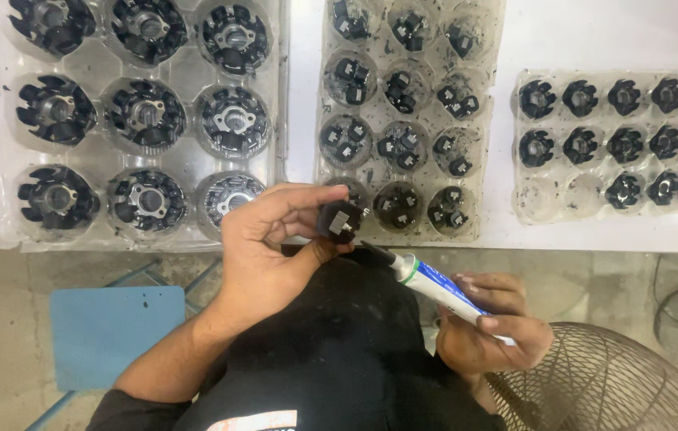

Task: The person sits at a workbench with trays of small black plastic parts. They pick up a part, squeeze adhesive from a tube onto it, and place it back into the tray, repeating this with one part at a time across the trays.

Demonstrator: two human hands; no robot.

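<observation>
Left hand (263,251), frame centre, pinches a small black plastic part with a grey metal face (337,221) in closed fingers, face turned toward the nozzle of the white-and-blue squeeze tube (435,289) gripped by the right hand (490,323), below the clear plastic tray of matching parts (403,120) on the white bench (578,36).

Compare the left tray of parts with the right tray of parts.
The left tray holds nine large round black-and-metal parts, one per pocket, and all pockets are filled. The right tray holds much smaller black star-shaped parts in three rows of five, and two pockets at its lower left sit empty. Both are clear plastic trays on the white table.
</observation>
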